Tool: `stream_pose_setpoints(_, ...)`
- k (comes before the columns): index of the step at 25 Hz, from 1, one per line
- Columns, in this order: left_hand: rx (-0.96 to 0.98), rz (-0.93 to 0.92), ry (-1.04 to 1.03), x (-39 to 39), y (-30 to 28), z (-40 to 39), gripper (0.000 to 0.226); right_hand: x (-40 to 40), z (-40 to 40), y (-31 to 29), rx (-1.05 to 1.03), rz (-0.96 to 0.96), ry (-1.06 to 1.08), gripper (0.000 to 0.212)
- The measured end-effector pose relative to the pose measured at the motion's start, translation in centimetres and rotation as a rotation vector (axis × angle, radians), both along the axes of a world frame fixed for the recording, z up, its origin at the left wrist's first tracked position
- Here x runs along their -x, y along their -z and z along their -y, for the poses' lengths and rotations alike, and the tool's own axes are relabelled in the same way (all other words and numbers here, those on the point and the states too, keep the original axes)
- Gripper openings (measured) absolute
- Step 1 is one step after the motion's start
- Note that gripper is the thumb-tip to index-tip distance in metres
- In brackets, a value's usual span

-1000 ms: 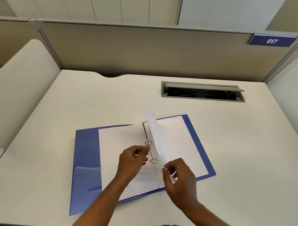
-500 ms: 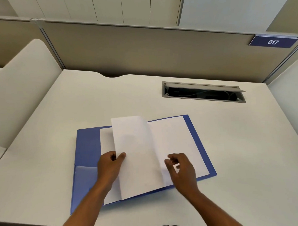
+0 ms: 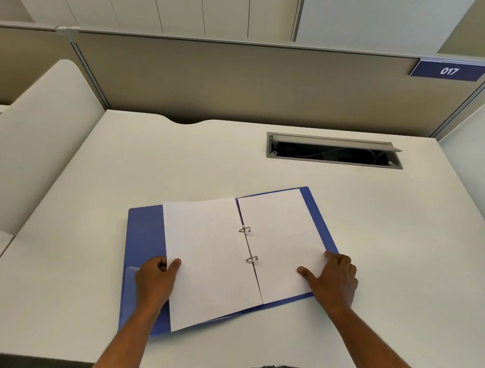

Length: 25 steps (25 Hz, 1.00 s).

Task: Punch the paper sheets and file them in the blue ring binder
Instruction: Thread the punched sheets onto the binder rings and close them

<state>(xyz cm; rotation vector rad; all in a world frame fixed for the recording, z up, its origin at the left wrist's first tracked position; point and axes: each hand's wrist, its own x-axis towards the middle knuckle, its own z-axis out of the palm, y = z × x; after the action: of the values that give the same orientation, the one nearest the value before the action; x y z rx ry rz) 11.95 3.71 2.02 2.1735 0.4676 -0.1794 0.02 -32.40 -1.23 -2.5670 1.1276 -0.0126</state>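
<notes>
The sheet that stood arched over the rings half a second ago now lies flat on the left side of the binder, and both hands have slid outward to its edges.

The left hand (image 3: 156, 279) pinches the outer edge of the left-hand sheets (image 3: 208, 257), thumb on top and fingers curled underneath, so it is closed on the paper. The right hand (image 3: 333, 276) rests flat and spread, thumb on the right-hand sheets (image 3: 280, 243) and fingers over their outer edge onto the blue cover; it presses down without gripping anything.

Both stacks of white paper sit threaded on two metal rings (image 3: 248, 243) along the spine, and the rings look closed. The left stack's near corner juts a little past the binder's front edge. The blue binder (image 3: 145, 232) lies open and flat near the front of the white table (image 3: 207, 157), turned slightly, with a clear pocket showing on its left inside cover.

Further back on the right, a cable slot (image 3: 334, 149) with a raised grey flap is set into the table. Behind it runs a beige partition (image 3: 231, 81) carrying a blue number plate (image 3: 450, 70) reading 017.
</notes>
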Motion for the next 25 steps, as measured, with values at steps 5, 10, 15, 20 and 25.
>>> stream_pose_setpoints(5,-0.068,0.054,-0.023,0.0,0.0,0.1,0.026,-0.6,0.4,-0.8,-0.049,-0.05,0.039,0.097)
stream_pose_setpoints(10,0.042,0.103,-0.114,0.7,-0.7,0.9,0.028,-0.9,0.7,-1.3,-0.171,0.029,0.095,0.088)
stream_pose_setpoints(15,-0.038,0.194,-0.097,1.4,-1.1,1.5,0.049,-0.7,0.7,-1.4,-0.281,0.217,0.185,0.076)
stream_pose_setpoints(20,-0.142,0.22,-0.008,1.9,-1.6,3.1,0.054,0.3,1.6,-1.7,-0.387,0.327,0.332,0.056)
stream_pose_setpoints(25,-0.115,0.232,0.082,3.0,-2.1,5.7,0.047,1.3,2.6,-1.5,-0.42,0.423,0.414,0.048)
